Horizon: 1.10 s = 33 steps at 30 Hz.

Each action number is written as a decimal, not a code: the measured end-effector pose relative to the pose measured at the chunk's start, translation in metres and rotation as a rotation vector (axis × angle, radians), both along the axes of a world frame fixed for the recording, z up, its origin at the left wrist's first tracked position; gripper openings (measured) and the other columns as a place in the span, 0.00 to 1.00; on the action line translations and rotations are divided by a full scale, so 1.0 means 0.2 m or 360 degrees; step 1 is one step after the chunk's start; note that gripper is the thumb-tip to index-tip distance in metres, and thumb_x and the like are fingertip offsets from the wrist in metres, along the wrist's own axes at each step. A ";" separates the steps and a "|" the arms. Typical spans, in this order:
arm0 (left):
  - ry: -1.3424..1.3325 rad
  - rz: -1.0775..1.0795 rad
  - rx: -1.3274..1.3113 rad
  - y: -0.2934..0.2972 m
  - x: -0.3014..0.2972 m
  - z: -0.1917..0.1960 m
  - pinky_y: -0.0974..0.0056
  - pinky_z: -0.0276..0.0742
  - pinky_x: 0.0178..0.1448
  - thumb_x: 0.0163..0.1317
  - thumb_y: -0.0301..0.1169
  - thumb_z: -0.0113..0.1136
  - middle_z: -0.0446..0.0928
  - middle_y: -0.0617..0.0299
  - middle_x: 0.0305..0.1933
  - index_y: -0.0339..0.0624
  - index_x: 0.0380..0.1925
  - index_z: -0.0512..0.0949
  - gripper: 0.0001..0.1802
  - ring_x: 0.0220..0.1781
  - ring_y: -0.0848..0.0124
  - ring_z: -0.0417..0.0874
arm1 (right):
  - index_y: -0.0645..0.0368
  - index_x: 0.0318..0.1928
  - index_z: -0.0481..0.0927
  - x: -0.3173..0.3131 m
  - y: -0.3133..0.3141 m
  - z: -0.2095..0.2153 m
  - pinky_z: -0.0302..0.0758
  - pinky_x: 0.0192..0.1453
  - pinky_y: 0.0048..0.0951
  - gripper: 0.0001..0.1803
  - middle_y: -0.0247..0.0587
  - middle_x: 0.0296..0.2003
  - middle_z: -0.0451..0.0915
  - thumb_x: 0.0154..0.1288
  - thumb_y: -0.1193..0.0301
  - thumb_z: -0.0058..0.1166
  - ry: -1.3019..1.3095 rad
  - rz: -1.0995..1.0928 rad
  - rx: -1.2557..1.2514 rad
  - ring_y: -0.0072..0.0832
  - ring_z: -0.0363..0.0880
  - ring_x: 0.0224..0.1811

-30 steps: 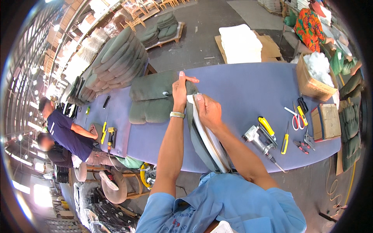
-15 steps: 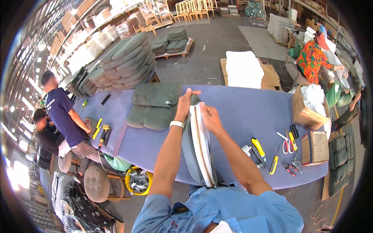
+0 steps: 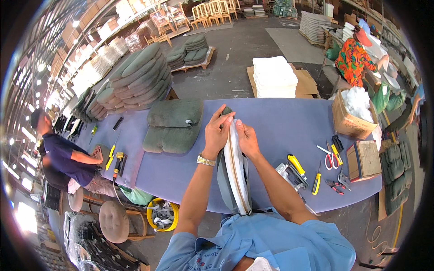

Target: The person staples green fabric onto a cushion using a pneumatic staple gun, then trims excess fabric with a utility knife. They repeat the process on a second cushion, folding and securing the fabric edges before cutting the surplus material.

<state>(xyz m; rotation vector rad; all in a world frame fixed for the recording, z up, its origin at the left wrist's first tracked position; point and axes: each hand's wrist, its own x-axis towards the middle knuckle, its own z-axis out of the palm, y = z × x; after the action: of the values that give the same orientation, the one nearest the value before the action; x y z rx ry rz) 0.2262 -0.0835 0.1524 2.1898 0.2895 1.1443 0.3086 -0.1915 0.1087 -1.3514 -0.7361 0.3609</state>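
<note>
A grey-green seat cushion [image 3: 238, 178] stands on its edge in front of me, its near end against my blue shirt. A white band with a brownish zipper runs along the side that faces up. At the far end, my left hand [image 3: 218, 134] pinches the cushion with bent fingers, a dark tip of fabric showing just beyond them. Close beside it, my right hand [image 3: 247, 140] grips the same end, thumb and fingers together over the white band. What lies between the fingertips is hidden. Flat on the table, left of my hands, lie two dark green cushions [image 3: 174, 128].
On the blue table [image 3: 289, 122] to the right lie a yellow cutter [image 3: 296, 164], a screwdriver [image 3: 316, 183], scissors [image 3: 331, 160], pliers [image 3: 343, 179] and two boxes [image 3: 364, 160]. Stacked cushions [image 3: 138, 77] rise at the far left. A yellow bucket [image 3: 156, 228] stands below; a co-worker [image 3: 68, 153] works left.
My left hand has drawn its fingers in, from stretched along the cushion's far end to pinching it. The right hand stays there. The co-worker on the left has bent lower.
</note>
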 end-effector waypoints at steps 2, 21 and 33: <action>-0.0083 -0.0055 -0.0248 0.00 0.00 -0.02 0.61 0.82 0.57 0.75 0.36 0.62 0.80 0.49 0.68 0.45 0.50 0.89 0.13 0.57 0.61 0.88 | 0.64 0.37 0.82 0.00 0.00 0.00 0.74 0.38 0.39 0.31 0.44 0.25 0.79 0.84 0.48 0.42 -0.0112 -0.0028 -0.0053 0.31 0.74 0.29; 0.0356 -0.0177 -0.1241 0.22 0.83 -0.53 0.64 0.78 0.63 0.77 0.34 0.59 0.83 0.46 0.63 0.31 0.46 0.88 0.16 0.61 0.69 0.83 | 0.69 0.36 0.80 0.61 0.22 -0.50 0.74 0.40 0.38 0.29 0.42 0.24 0.75 0.85 0.53 0.45 0.0084 -0.0535 -0.0586 0.23 0.68 0.32; 0.0609 -0.0741 -0.0528 0.17 1.10 -0.72 0.50 0.80 0.65 0.71 0.37 0.64 0.81 0.45 0.65 0.43 0.45 0.86 0.11 0.63 0.46 0.83 | 0.67 0.38 0.81 0.79 -0.05 -0.58 0.74 0.40 0.44 0.29 0.54 0.25 0.78 0.85 0.52 0.43 0.0116 -0.0693 -0.1081 0.34 0.72 0.29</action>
<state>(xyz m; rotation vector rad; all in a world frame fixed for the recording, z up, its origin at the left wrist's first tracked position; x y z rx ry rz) 0.4452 -0.0490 0.0093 2.0153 0.1073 0.3903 0.4675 -0.2008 -0.0066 -2.0751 -0.2353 0.3180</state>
